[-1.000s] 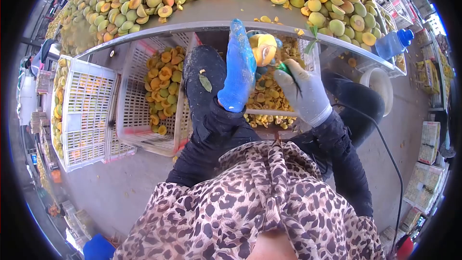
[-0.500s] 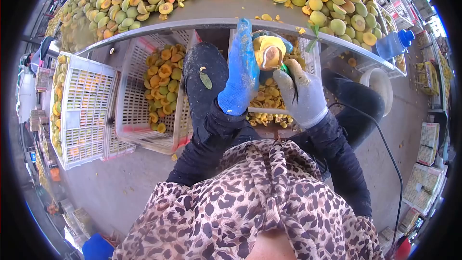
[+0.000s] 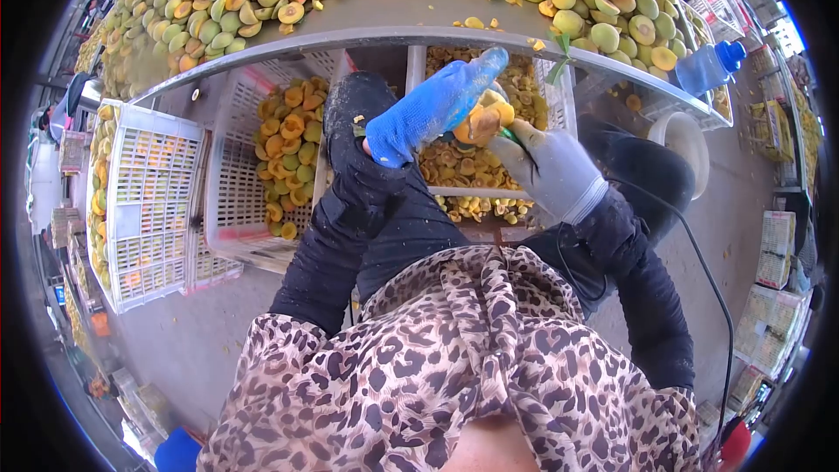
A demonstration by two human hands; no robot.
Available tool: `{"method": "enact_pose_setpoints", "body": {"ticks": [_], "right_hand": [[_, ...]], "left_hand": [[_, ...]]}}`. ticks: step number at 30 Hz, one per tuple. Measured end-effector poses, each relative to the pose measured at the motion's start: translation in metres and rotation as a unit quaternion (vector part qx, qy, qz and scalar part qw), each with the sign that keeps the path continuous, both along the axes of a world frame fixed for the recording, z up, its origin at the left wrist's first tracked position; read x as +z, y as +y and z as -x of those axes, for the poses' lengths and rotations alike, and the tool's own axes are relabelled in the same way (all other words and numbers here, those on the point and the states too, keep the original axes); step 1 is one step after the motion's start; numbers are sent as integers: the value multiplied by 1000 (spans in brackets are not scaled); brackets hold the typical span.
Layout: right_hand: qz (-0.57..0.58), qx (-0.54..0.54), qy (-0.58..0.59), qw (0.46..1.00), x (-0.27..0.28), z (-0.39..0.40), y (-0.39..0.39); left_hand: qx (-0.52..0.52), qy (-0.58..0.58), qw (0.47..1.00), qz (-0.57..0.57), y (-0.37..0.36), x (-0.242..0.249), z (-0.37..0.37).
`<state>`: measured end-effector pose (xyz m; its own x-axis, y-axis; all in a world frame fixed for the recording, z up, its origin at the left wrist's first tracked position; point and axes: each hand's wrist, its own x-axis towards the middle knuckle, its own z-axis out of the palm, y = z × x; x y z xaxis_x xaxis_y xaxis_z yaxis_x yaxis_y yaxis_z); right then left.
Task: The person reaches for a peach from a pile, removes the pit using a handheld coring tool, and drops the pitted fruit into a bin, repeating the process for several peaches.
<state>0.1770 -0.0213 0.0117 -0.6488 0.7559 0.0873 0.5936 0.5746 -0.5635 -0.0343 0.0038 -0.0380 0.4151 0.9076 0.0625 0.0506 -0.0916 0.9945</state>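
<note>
My left hand (image 3: 422, 114), in a blue glove, is closed around a cut yellow peach (image 3: 479, 127), its fingers pointing up to the right. Against the near side of the fruit, my right hand (image 3: 552, 168), in a grey-white glove, grips a small tool with a green handle (image 3: 509, 134). The tool's working end is hidden at the fruit. Below both hands, a white crate (image 3: 562, 105) holds brown and yellow fruit pieces. A green leaf (image 3: 557, 68) hangs at the table edge above my right hand.
A metal table (image 3: 419, 7) ahead carries heaped halved peaches (image 3: 210, 31). To the left stand a crate (image 3: 229, 149) with orange halves and a tilted white crate (image 3: 150, 201). At right are a blue bottle (image 3: 699, 70), a pale bucket (image 3: 686, 144) and a black cable (image 3: 712, 284).
My left hand has tipped from upright to slanting right, with its wrist moved left. The peach has turned and sits slightly lower. My right hand stays close beside it with the tool.
</note>
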Motion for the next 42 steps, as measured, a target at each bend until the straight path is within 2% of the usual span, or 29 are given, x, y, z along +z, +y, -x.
{"method": "enact_pose_setpoints", "body": {"ticks": [1, 2, 3, 4, 5, 8, 10, 12, 14, 16, 17, 18, 19, 20, 21, 22, 23, 24, 25, 26, 28, 30, 32, 34, 36, 38, 40, 41, 42], "right_hand": [[38, 7, 48, 998, -5, -1, 2], [37, 7, 48, 998, -4, 1, 1], [209, -52, 170, 962, -2, 6, -4], [368, -107, 287, 878, 1, 11, -7], [433, -100, 271, 854, 15, 13, -9], [491, -70, 265, 827, 8, 10, -10], [493, -35, 220, 841, 14, 4, -1], [415, -11, 129, 900, 23, 2, 2], [368, -12, 136, 920, 14, 3, 5], [234, -23, 105, 966, 14, 8, 4], [232, -25, 107, 966, 12, 6, 5], [299, -24, 126, 945, 7, 2, 6], [368, -24, 145, 918, 3, -2, 4], [372, -29, 145, 916, 3, -3, 1], [348, -22, 142, 926, 6, -2, 1], [322, -14, 140, 936, 8, -2, 3], [322, -17, 142, 936, 9, -4, 3], [443, -30, 156, 882, 10, -5, 4], [554, -41, 166, 815, 11, -6, 7], [552, -41, 167, 816, 12, -6, 10], [443, -26, 81, 892, 12, -6, 10], [434, -24, 85, 897, 16, -7, 10], [591, -16, 166, 789, 12, -12, 11], [572, -29, 136, 809, 11, -12, 11], [553, -44, 106, 825, 8, -13, 8], [646, -23, 154, 747, 7, -18, 10], [739, -21, 242, 629, 8, -16, 8], [752, -23, 262, 604, 4, -15, 10], [767, -24, 281, 576, -2, -13, 11]], "left_hand": [[16, 29, 992, -119, -8, 17, -7], [15, 28, 992, -120, -12, 27, -16], [122, -6, 970, -212, -14, 34, -26], [225, -41, 925, -302, -16, 38, -40], [297, -355, 885, -47, -25, 36, -68], [283, -352, 892, 19, -31, 28, -60], [251, -324, 911, -45, -21, 15, -53], [229, -250, 907, -251, -18, 14, -58], [222, -255, 900, -274, -17, 16, -61], [287, -381, 879, -22, -22, 24, -66], [314, -423, 849, 52, -24, 33, -71], [311, -423, 850, 53, -21, 39, -65], [249, -294, 921, 48, -19, 43, -54], [181, -158, 970, 42, -20, 45, -49], [191, -140, 971, 44, -20, 48, -50], [189, -140, 971, 44, -18, 46, -57], [258, -262, 929, 38, -19, 42, -69], [321, -380, 867, 31, -20, 40, -76], [315, -414, 852, 54, -23, 43, -77], [314, -414, 853, 54, -18, 42, -71], [179, -135, 974, 19, -12, 36, -54], [183, -157, 970, 22, -15, 36, -60], [315, -397, 862, 28, -21, 30, -78], [287, -374, 882, -3, -17, 26, -69], [116, -77, 989, -49, -15, 22, -52], [99, -79, 989, -76, -13, 22, -55], [234, -371, 893, 102, -17, 24, -68], [281, -428, 842, 169, -13, 24, -73], [278, -431, 843, 163, -10, 24, -75]]}}
